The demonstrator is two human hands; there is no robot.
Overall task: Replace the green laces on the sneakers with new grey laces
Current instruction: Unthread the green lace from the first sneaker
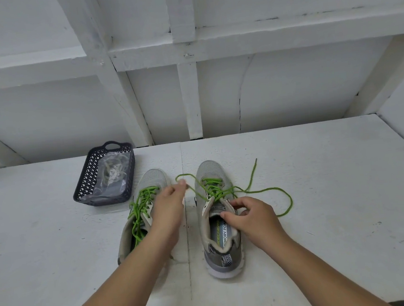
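Observation:
Two grey sneakers stand side by side on the white table, toes pointing away from me. The left sneaker (138, 223) has its green lace (140, 203) bunched and loose over the tongue. The right sneaker (218, 220) has its green lace (268, 190) untied, one end trailing right in a loop. My left hand (169, 207) reaches over the left sneaker and pinches the other end of that lace between the shoes. My right hand (254, 215) grips the top of the right sneaker's tongue, where the lace crosses. The grey laces (114, 173) lie in a clear bag.
A dark perforated plastic basket (88, 186) at the back left of the table holds the clear bag. The white table (337, 213) ends at a white framed wall behind. A seam runs down the tabletop between the shoes.

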